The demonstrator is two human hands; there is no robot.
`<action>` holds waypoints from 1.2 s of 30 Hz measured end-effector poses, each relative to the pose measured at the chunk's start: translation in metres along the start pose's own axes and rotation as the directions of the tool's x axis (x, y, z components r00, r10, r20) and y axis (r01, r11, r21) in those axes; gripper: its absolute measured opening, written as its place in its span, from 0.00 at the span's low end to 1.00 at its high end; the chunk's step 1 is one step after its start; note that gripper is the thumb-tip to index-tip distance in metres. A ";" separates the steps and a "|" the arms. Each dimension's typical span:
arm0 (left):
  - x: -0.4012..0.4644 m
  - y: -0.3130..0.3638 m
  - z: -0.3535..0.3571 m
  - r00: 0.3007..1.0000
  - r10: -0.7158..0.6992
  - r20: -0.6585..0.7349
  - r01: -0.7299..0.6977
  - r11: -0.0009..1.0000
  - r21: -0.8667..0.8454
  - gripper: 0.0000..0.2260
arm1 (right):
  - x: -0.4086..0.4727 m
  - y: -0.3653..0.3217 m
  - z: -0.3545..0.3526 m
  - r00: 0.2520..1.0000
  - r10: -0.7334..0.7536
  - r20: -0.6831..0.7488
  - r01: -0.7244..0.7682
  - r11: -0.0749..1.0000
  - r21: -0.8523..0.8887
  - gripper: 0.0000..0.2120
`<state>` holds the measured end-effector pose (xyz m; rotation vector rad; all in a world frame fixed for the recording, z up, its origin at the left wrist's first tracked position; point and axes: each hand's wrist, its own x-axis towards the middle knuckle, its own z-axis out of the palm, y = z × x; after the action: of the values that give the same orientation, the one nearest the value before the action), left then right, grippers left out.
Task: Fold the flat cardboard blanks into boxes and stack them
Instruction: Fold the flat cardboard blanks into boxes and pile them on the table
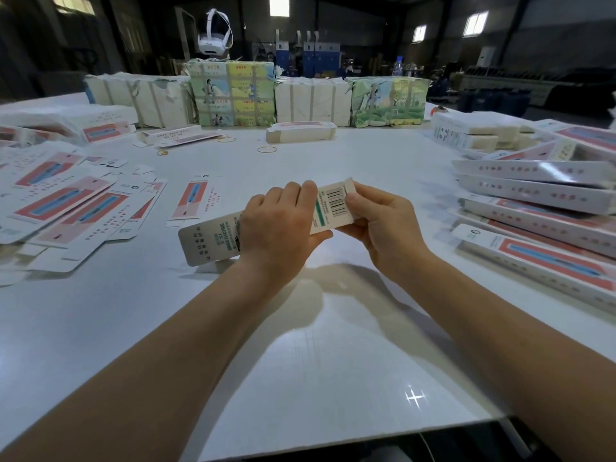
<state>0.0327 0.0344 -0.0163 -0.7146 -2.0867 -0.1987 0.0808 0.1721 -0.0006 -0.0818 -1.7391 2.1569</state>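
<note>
A long narrow white box [213,240] with a barcode and green print is held above the white table [300,345], tilted up to the right. My left hand [280,225] grips its middle, fingers curled over the top edge. My right hand [380,221] pinches the box's right end by the end flap [348,186]. Flat blanks [66,205] with pink and blue print lie spread on the left. Folded boxes [540,208] are stacked on the right.
Wrapped bundles [233,95] of blanks stand in a row at the table's far side. One small bundle [300,131] lies in front of them, with rubber bands [266,149] nearby. A single blank [196,198] lies centre-left. A white headset [215,35] sits behind.
</note>
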 end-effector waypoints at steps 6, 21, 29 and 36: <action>0.000 0.000 -0.001 1.000 -0.002 0.012 0.002 1.000 -0.004 0.28 | -0.002 0.002 0.001 0.997 -0.078 0.026 0.080 0.992 -0.095 0.15; 0.001 -0.001 -0.003 0.995 0.077 0.070 -0.083 0.992 0.095 0.31 | -0.004 0.004 -0.001 0.979 -0.185 0.087 0.204 0.859 -0.470 0.20; 0.004 0.004 -0.008 0.998 0.045 0.040 -0.050 0.992 0.118 0.28 | -0.017 0.006 0.010 0.939 -0.318 0.134 0.335 0.749 -0.572 0.11; 0.003 0.005 -0.011 0.996 0.012 0.089 -0.020 0.995 0.094 0.18 | -0.019 0.015 0.016 0.947 -0.283 0.152 0.314 0.709 -0.632 0.07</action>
<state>0.0418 0.0354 -0.0085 -0.6936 -2.1580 -0.0589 0.0905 0.1480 -0.0146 0.0701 -2.2722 1.2516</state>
